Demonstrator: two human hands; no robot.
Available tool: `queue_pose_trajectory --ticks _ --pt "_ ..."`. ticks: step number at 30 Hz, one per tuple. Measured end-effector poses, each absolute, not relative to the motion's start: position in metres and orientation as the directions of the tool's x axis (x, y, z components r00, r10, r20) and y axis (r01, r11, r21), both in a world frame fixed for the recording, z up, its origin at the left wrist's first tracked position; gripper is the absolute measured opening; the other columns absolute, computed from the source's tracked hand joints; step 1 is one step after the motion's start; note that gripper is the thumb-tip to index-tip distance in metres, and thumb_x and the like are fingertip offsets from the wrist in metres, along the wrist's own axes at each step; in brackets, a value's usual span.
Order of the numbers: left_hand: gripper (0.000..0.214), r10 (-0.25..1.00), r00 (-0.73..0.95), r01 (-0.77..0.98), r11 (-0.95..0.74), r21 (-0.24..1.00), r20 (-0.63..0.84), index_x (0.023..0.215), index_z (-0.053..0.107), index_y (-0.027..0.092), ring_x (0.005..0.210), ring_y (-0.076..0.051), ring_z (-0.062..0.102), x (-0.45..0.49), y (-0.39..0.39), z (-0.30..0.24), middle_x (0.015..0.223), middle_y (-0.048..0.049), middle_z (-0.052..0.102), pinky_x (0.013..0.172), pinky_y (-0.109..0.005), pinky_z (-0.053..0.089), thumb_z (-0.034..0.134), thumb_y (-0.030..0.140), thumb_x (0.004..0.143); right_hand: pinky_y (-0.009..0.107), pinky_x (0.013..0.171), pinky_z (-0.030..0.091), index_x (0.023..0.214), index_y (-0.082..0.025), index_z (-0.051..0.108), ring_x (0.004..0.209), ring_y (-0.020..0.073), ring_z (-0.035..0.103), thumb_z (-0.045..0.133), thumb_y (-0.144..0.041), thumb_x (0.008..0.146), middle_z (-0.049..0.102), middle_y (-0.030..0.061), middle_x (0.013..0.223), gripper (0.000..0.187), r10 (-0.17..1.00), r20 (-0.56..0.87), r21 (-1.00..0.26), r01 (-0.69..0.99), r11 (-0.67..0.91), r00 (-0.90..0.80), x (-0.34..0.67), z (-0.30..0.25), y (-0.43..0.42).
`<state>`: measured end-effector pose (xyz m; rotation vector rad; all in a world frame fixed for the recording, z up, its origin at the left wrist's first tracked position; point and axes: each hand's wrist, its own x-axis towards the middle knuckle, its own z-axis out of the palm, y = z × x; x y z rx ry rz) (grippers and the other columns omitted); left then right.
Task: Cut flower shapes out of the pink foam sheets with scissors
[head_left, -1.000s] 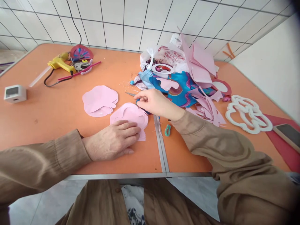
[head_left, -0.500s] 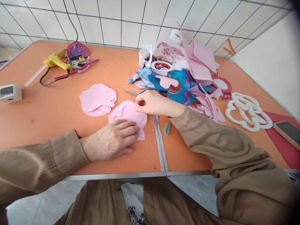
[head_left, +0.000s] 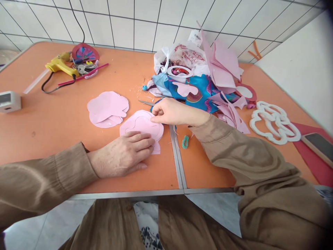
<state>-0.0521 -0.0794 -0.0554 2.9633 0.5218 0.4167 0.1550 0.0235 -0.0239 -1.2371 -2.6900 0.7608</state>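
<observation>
A pink flower-shaped paper cutout [head_left: 140, 124] lies on the orange table [head_left: 52, 125] in front of me. My left hand [head_left: 125, 154] rests flat on its near edge, fingers stretched out, holding it down. My right hand [head_left: 174, 113] is at its far right edge, fingertips pinched together on the paper. Just beyond that hand lie scissors [head_left: 145, 102], of which only the metal blades show clearly.
A stack of similar pink cutouts [head_left: 108, 108] lies to the left. A pile of pink and blue scraps with a plastic bag [head_left: 192, 59] sits behind. Also here: a yellow glue gun [head_left: 61, 65], keys [head_left: 84, 68], a white box [head_left: 7, 101], a white foam shape [head_left: 274, 121], a phone [head_left: 319, 146].
My right hand has come off the scissors and moved down a little onto the far edge of the pink cutout. My left hand has stayed flat on it.
</observation>
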Motion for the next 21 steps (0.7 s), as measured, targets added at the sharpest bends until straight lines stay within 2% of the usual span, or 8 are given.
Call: queue_pose_trajectory --ticks 10,16,21 --pt "0.035 0.34 0.909 0.312 -0.938 0.148 0.24 0.115 0.064 0.006 0.117 -0.036 0.06 -0.051 -0.078 -0.054 0.125 -0.0203 0.066 0.098 -0.053 0.049 0.045 0.03 0.098 0.029 0.053 0.019 0.057 -0.015 0.05 0.051 0.0071 0.028 0.06 -0.017 0.077 0.037 -0.0054 0.048 0.022 0.746 -0.177 -0.474 0.72 0.507 -0.641 0.153 -0.017 0.018" --pt "0.034 0.328 0.907 0.307 -0.944 0.119 0.263 0.113 0.064 0.006 0.117 -0.036 0.06 -0.051 -0.078 -0.053 0.123 -0.0193 0.067 0.097 -0.051 0.05 0.045 0.03 0.098 0.029 0.055 0.023 0.057 -0.015 0.046 0.056 0.0068 0.031 0.059 -0.015 0.079 0.041 -0.0032 0.057 0.026 0.737 -0.146 -0.458 0.705 0.541 -0.66 0.153 -0.013 0.015" --pt "0.033 0.324 0.909 0.304 -0.946 0.115 0.26 0.113 0.064 0.007 0.117 -0.035 0.06 -0.051 -0.078 -0.052 0.123 -0.0191 0.067 0.097 -0.051 0.049 0.046 0.03 0.098 0.029 0.053 0.022 0.058 -0.015 0.051 0.053 0.0075 0.033 0.059 -0.019 0.08 0.039 -0.0044 0.052 0.024 0.745 -0.164 -0.488 0.71 0.508 -0.646 0.153 -0.015 0.018"
